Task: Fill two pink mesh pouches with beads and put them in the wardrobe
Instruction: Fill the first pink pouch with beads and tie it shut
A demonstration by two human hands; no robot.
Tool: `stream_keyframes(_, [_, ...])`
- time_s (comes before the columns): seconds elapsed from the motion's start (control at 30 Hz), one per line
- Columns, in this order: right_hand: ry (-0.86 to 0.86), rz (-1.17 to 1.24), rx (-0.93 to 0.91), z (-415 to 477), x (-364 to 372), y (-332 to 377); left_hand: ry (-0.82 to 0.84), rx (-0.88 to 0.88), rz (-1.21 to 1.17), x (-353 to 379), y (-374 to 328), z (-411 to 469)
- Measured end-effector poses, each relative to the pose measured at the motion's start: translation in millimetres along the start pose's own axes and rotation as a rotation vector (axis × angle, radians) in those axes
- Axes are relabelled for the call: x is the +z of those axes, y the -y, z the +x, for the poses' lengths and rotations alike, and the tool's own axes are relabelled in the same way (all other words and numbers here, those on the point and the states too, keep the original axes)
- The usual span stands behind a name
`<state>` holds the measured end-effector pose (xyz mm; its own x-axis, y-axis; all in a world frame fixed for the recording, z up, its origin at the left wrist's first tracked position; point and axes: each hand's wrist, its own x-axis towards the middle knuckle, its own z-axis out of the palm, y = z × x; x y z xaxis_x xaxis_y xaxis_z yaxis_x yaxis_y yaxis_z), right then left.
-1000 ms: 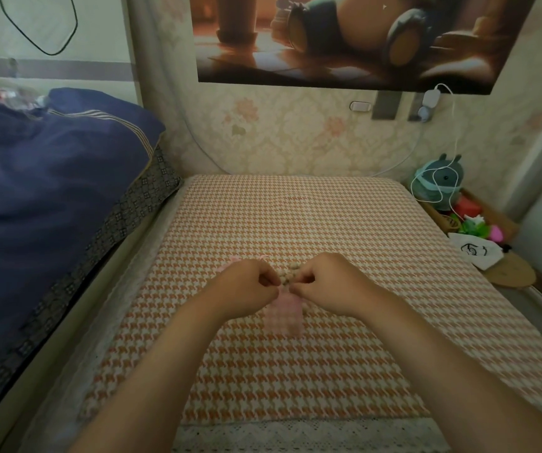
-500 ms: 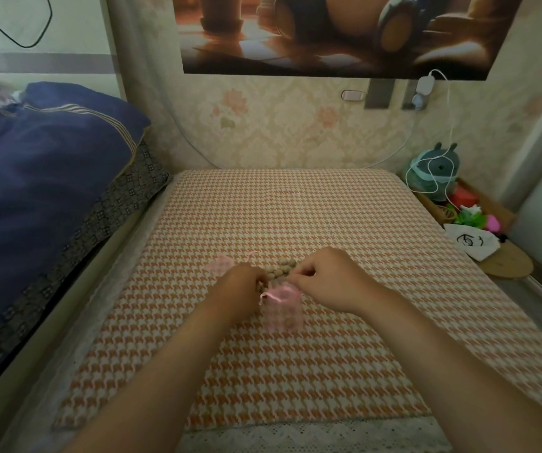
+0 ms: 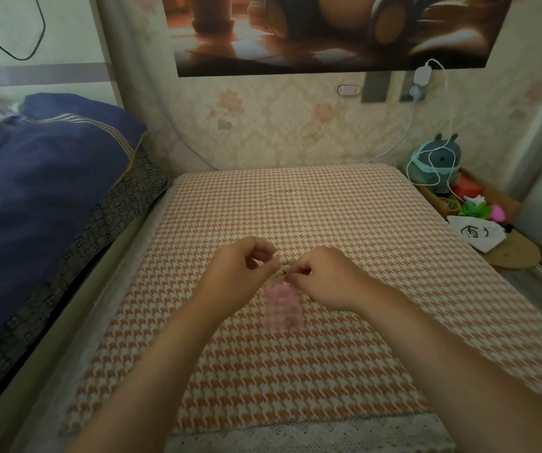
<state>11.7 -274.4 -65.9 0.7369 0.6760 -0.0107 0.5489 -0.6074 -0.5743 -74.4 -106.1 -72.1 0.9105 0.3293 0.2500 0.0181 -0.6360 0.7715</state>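
A pink mesh pouch [image 3: 283,307] hangs over the houndstooth table cover [image 3: 295,371], blurred by motion. My right hand [image 3: 327,277] pinches its top edge. A short strand of tan beads [image 3: 285,266] shows just above the pouch, between my two hands. My left hand [image 3: 240,277] has its fingers curled, with the fingertips pinched at the left end of the beads. The second pink pouch is hidden behind my left hand.
A dark blue quilt [image 3: 34,197] lies piled at the left. At the right edge a wooden tray [image 3: 491,204] holds a plush toy [image 3: 436,165], a white cable and small coloured items, with a white pouch [image 3: 477,233] beside it. A papered wall stands behind.
My left hand let go of the pouch's top, dipped to the beads, and now lifts with its fingertips on them. The second pouch, briefly visible, is covered again. The right hand keeps its pinch.
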Motion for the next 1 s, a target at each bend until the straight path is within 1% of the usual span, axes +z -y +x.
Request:
stream_keyframes(0.13, [0.003, 0.007, -0.001, -0.7, 1.9, 0.8, 0.1, 0.042, 0.196, 3.8, 3.5, -12.0])
stream_keyframes(0.2, [0.006, 0.006, -0.008, -1.2, 2.2, 0.5, 0.131, 0.057, 0.234, 6.0, 5.8, -10.4])
stream_keyframes(0.27, [0.002, -0.008, -0.015, -3.3, 1.4, 1.6, 0.164, 0.028, 0.216, 6.7, 5.1, -7.8])
stream_keyframes(0.37, [-0.016, 0.002, -0.029, -5.2, 0.7, 2.7, 0.211, -0.07, 0.256, 6.3, 3.9, -6.1])
stream_keyframes(0.5, [-0.026, 0.074, -0.034, -1.2, 3.1, -0.9, 0.181, -0.159, 0.249, 7.2, 5.7, -3.9])
stream_keyframes(0.57, [-0.051, 0.15, -0.02, 2.6, 4.2, -5.6, 0.156, -0.171, 0.241, 2.1, 5.0, -3.6])
stream_keyframes(0.63, [-0.06, 0.155, -0.007, 5.1, 5.5, -9.2, 0.147, -0.157, 0.241, -5.6, 3.8, -3.9])
stream_keyframes(0.7, [-0.047, 0.075, -0.006, 7.5, 9.0, -11.9, 0.156, -0.148, 0.256, -13.3, 5.4, -3.6])
stream_keyframes(0.9, [0.098, -0.225, -0.002, 8.8, 25.5, -13.3, 0.215, -0.107, 0.305, -24.2, 10.6, -7.2])
stream_keyframes(1.0, [0.097, -0.327, 0.004, 9.7, 32.0, -11.6, 0.228, -0.084, 0.29, -22.6, 12.3, -8.1])
